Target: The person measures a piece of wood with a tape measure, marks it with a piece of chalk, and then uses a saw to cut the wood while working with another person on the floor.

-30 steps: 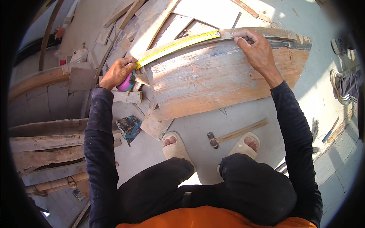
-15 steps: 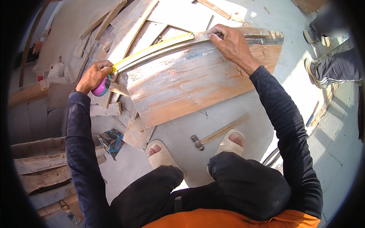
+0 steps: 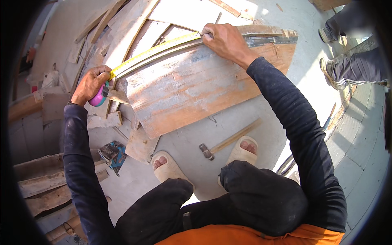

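My left hand (image 3: 89, 85) is closed around a pink and teal tape measure (image 3: 99, 97). Its yellow blade (image 3: 157, 50) is drawn out to the right along a narrow curved wooden strip (image 3: 163, 55). My right hand (image 3: 226, 43) pinches at the blade's far tip; the fingers partly hide the hook. Below the strip lies a weathered plank panel (image 3: 196, 85) with worn grey and reddish-brown patches, its right end tapering along a curved upper edge.
A hammer (image 3: 220, 145) lies on the floor between my sandalled feet. Wood offcuts (image 3: 141, 145) and a dirty blue tool (image 3: 114, 154) are at left, near stacked boards (image 3: 45, 179). Another person's legs (image 3: 355, 69) stand at the right.
My right hand has moved left along the strip to the tape's tip, closing the gap there. The whole scene sits slightly further left in view.
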The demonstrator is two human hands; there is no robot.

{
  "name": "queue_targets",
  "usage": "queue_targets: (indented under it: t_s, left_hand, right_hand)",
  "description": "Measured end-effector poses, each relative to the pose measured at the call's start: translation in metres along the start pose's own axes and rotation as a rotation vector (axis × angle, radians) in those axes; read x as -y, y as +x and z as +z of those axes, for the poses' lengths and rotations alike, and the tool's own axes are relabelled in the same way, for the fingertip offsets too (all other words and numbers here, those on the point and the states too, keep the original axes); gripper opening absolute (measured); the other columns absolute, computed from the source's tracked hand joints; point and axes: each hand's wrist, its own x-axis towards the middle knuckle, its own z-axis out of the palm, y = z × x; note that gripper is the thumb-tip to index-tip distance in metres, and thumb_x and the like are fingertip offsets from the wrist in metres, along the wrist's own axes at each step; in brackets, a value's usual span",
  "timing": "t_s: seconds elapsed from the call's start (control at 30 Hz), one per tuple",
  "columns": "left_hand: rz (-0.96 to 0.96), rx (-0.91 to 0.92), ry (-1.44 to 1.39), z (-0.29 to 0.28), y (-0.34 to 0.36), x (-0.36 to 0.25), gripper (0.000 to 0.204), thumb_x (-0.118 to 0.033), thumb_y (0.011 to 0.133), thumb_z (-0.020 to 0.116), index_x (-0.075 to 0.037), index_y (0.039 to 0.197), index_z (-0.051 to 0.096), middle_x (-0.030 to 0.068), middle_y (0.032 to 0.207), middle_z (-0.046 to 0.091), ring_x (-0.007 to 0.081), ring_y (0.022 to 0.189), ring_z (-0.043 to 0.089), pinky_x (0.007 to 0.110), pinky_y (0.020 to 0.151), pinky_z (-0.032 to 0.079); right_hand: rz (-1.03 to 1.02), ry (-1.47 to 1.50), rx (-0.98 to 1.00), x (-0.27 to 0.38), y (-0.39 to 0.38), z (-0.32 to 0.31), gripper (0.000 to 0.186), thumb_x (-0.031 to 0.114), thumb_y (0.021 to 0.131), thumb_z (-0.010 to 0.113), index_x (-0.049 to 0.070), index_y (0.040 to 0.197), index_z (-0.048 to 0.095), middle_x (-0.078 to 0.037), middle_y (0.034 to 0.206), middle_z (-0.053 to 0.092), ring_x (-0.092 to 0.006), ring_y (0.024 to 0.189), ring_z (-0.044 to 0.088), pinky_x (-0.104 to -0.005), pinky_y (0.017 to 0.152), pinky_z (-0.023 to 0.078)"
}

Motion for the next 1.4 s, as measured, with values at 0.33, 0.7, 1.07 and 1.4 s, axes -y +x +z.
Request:
queue_targets:
  t_s: [0.33, 0.7, 1.07, 1.4]
  left_hand:
    - [0.012, -0.043, -0.049, 0.008, -0.005, 0.007, 0.031, -0.027, 0.099, 0.056, -0.002, 0.107, 0.074, 0.0067, 0.094, 0.072, 0.0153, 0.084, 0.063, 0.034, 0.086, 0.054]
    - [-0.024, -0.003, -0.035, 0.005, 0.000, 0.008, 0.033, -0.027, 0.099, 0.056, -0.002, 0.111, 0.074, 0.0069, 0.095, 0.073, 0.0150, 0.084, 0.065, 0.033, 0.086, 0.054]
    - [-0.043, -0.013, -0.120, 0.008, 0.003, 0.020, 0.035, -0.031, 0.101, 0.058, -0.003, 0.116, 0.074, 0.0062, 0.097, 0.074, 0.0137, 0.084, 0.067, 0.032, 0.083, 0.056]
    - [-0.015, -0.046, -0.194, 0.014, -0.001, 0.018, 0.028, -0.029, 0.100, 0.057, -0.005, 0.102, 0.073, 0.0013, 0.091, 0.070, 0.0099, 0.081, 0.062, 0.030, 0.078, 0.051]
  right_hand:
    - [-0.028, -0.124, 0.024, 0.003, 0.011, -0.016, 0.023, 0.021, 0.100, 0.065, 0.005, 0.105, 0.079, -0.017, 0.078, 0.075, -0.0294, 0.065, 0.071, -0.0416, 0.068, 0.058]
    - [-0.029, -0.162, 0.195, 0.005, 0.010, -0.015, 0.025, 0.021, 0.101, 0.064, 0.004, 0.108, 0.080, -0.017, 0.080, 0.076, -0.0280, 0.066, 0.071, -0.0386, 0.070, 0.059]
    - [-0.011, -0.088, 0.166, -0.002, 0.015, -0.010, 0.026, 0.022, 0.100, 0.063, 0.004, 0.108, 0.080, -0.018, 0.082, 0.076, -0.0315, 0.070, 0.071, -0.0430, 0.073, 0.058]
    - [0.006, -0.046, 0.080, -0.003, 0.019, -0.011, 0.021, 0.015, 0.092, 0.061, 0.003, 0.092, 0.078, -0.018, 0.073, 0.073, -0.0347, 0.066, 0.070, -0.0474, 0.071, 0.057]
